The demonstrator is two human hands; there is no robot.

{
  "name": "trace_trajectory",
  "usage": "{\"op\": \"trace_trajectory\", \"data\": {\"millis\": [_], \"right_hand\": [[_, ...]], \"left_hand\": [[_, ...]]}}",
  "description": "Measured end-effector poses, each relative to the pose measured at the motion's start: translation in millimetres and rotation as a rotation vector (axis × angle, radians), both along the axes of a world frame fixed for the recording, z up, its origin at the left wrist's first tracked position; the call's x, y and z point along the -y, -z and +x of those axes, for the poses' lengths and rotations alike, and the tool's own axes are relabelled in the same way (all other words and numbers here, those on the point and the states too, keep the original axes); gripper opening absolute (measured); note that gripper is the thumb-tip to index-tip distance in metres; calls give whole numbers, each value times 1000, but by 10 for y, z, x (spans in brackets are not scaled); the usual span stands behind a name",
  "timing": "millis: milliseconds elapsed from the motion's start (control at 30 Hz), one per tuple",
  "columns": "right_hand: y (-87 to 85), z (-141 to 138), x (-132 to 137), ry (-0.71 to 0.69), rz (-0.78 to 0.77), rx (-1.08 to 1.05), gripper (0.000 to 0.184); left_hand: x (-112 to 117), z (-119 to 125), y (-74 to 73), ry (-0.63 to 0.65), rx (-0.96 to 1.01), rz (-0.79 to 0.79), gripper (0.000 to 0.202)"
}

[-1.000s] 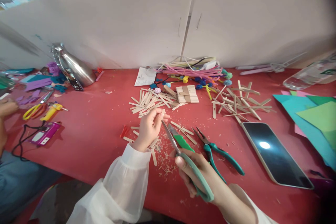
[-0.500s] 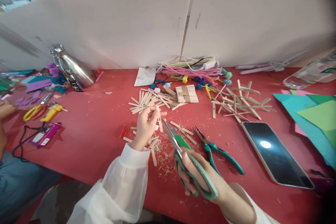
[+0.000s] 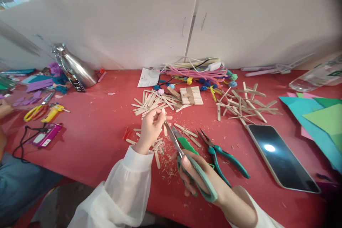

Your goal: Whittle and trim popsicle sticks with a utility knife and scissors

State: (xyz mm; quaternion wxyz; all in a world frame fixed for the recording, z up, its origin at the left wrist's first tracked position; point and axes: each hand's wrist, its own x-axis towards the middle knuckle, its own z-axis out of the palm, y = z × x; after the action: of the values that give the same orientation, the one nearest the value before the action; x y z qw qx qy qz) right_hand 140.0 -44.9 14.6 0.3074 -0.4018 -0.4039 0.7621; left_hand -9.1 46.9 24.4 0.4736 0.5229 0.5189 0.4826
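Note:
My left hand (image 3: pixel 152 126) pinches a wooden craft stick (image 3: pixel 165 130) upright between thumb and fingers. My right hand (image 3: pixel 196 172) is wrapped round the green handles of a pair of scissors (image 3: pixel 175 142). The blade tips reach the craft stick just beside my left fingers; whether they touch it I cannot tell. Behind the blades lies a green-handled tool (image 3: pixel 187 144), partly hidden. Wood shavings (image 3: pixel 169 165) and loose sticks (image 3: pixel 188 134) are scattered on the red table (image 3: pixel 98 139) beneath my hands.
Teal-handled pliers (image 3: pixel 224 155) and a phone (image 3: pixel 281 156) lie to the right, near coloured paper (image 3: pixel 317 114). Stick piles (image 3: pixel 149 101), a taped bundle (image 3: pixel 196 96) and pipe cleaners (image 3: pixel 195 73) are behind. At left are a steel jug (image 3: pixel 77 67) and another person's hand (image 3: pixel 5 108).
The scissors have moved slightly left and up, their blades closing together at the craft stick. My left hand has barely moved and still pinches the stick.

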Motion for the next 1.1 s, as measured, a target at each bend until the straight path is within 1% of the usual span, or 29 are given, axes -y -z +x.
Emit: {"op": "trace_trajectory", "data": {"millis": [167,333,500,633,733,833,1000,1067,1100], "right_hand": [[45,-13,6,23,9,-4,45],[84,-5,16,17,63,51,41],[86,0,22,24,52,86,40],[83,-17,25,22,63,122,40],[41,-4,13,13,-12,99,44],[-21,52,-12,13,-127,8,46],[-63,144,-45,-29,-275,-185,49],[-53,146,-45,-27,-267,-195,49],[-44,139,-42,-17,-239,-180,48]], "left_hand": [[-5,11,26,2,20,-6,27],[-16,6,52,-2,23,-8,29],[-13,-16,27,50,26,-16,27],[-11,-40,6,99,-47,-6,27],[-20,-55,8,90,-126,-7,27],[-35,-65,9,97,-163,10,27],[-58,-84,25,148,-80,13,27],[-66,-86,43,145,-31,-2,28],[-69,-85,51,136,-8,-14,28]]}}
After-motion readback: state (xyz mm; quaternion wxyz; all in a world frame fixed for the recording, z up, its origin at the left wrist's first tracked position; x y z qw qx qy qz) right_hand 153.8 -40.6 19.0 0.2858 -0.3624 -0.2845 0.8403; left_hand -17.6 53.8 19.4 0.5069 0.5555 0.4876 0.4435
